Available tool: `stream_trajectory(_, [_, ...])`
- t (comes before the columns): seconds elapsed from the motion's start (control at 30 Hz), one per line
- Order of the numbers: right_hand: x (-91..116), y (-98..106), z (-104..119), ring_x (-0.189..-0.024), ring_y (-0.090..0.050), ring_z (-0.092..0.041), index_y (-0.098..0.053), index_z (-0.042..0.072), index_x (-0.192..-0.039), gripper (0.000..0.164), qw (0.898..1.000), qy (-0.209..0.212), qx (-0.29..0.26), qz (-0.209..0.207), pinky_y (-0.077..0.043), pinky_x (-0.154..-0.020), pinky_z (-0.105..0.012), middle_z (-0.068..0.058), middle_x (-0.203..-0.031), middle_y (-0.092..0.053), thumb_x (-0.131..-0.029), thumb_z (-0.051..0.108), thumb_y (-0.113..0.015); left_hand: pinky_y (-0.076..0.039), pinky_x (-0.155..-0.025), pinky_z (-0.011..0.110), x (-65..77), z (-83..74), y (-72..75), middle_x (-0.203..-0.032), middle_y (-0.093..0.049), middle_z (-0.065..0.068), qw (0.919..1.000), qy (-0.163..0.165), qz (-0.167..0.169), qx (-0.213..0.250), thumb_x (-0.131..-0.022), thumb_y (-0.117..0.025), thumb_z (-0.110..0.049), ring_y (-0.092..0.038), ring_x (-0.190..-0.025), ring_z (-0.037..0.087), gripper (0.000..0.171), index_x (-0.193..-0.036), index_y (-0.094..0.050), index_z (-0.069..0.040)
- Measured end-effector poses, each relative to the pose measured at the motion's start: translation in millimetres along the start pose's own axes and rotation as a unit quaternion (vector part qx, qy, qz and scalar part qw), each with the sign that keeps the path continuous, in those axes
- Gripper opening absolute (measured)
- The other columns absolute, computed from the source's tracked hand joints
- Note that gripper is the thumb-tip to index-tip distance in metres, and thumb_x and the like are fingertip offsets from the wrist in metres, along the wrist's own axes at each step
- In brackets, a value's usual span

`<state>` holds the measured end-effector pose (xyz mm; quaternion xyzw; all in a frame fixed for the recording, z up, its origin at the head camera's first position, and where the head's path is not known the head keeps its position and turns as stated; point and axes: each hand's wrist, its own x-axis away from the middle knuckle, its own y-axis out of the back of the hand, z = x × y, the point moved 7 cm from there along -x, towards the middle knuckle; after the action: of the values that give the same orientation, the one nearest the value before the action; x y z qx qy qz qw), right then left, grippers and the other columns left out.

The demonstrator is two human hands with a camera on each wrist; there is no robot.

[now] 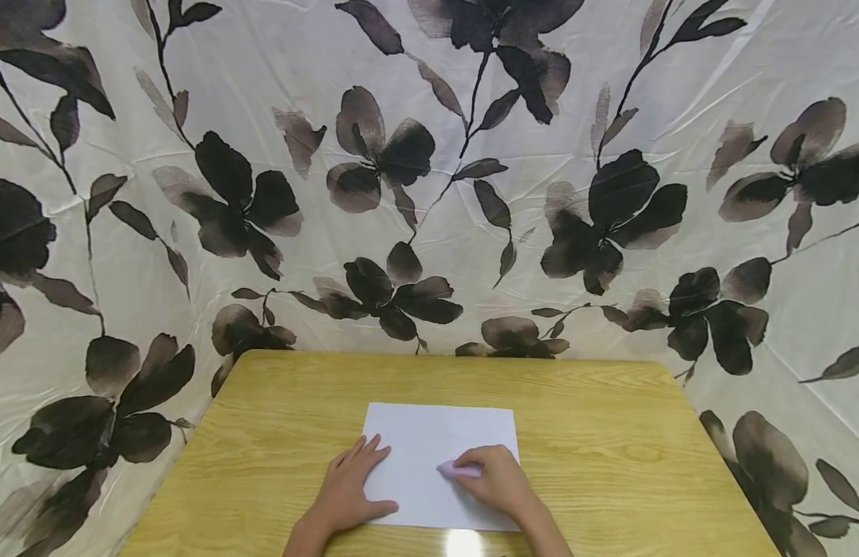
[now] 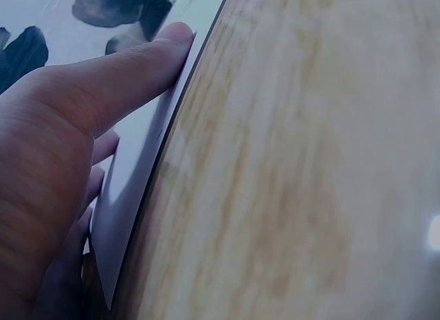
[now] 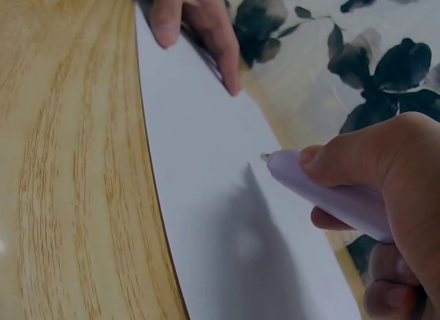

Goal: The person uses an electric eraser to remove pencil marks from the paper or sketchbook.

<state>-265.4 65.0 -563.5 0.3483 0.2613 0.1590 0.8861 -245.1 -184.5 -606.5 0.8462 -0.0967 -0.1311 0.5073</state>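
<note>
A blank white sheet of paper [image 1: 429, 433] lies on the wooden table, its short sides to left and right. My left hand [image 1: 353, 487] rests on the sheet's left edge, fingers spread; in the left wrist view the thumb [image 2: 137, 69] lies along the paper near its edge. My right hand [image 1: 499, 480] pinches a thick lilac pen [image 1: 464, 469] between thumb and fingers over the sheet's right half. In the right wrist view the pen [image 3: 330, 193] has a small metallic tip, slightly apart from the tip of its shadow on the paper.
The yellow wood-grain table [image 1: 610, 433] extends around the sheet on all sides. A white cloth [image 1: 513, 232] with dark printed flowers hangs behind and beside it. A bright light reflection shows at the table's near edge.
</note>
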Motion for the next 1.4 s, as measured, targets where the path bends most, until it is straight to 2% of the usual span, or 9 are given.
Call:
stream_trajectory(0.57, [1.9, -6.3, 1.2, -0.081, -0.068, -0.009, -0.078, 0.02, -0.084, 0.014, 1.0, 0.015, 0.022, -0.006, -0.054, -0.074, -0.029, 0.009, -0.085, -0.073, -0.073, 0.012, -0.082, -0.023, -0.104, 0.062, 0.5, 2.2, -2.3, -0.152, -0.038, 0.007, 1.0, 0.002, 0.008, 0.005, -0.07, -0.07, -0.071, -0.027, -0.141, 0.035, 0.091, -0.141, -0.053, -0.017])
stream_trajectory(0.9, [2.9, -4.3, 4.1, -0.08, -0.068, -0.01, -0.077, 0.018, -0.083, 0.014, 0.999, 0.031, 0.028, -0.035, -0.054, -0.072, -0.028, 0.008, -0.085, -0.073, -0.072, 0.011, -0.082, -0.023, -0.104, 0.061, -0.8, 2.3, -2.4, -0.152, -0.038, 0.007, 1.0, -0.001, 0.004, 0.004, -0.069, -0.07, -0.071, -0.027, -0.141, 0.035, 0.091, -0.141, -0.053, -0.018])
stream_trajectory(1.4, [0.7, -4.8, 5.2, -0.08, -0.069, -0.01, -0.078, 0.018, -0.082, 0.013, 0.999, 0.025, 0.032, -0.025, -0.054, -0.073, -0.03, 0.007, -0.085, -0.073, -0.072, 0.012, -0.082, -0.022, -0.104, 0.06, 0.1, 0.4, -0.6, -0.152, -0.038, 0.007, 1.0, 0.001, 0.0, 0.007, -0.069, -0.072, -0.069, -0.027, -0.141, 0.034, 0.09, -0.14, -0.053, -0.017])
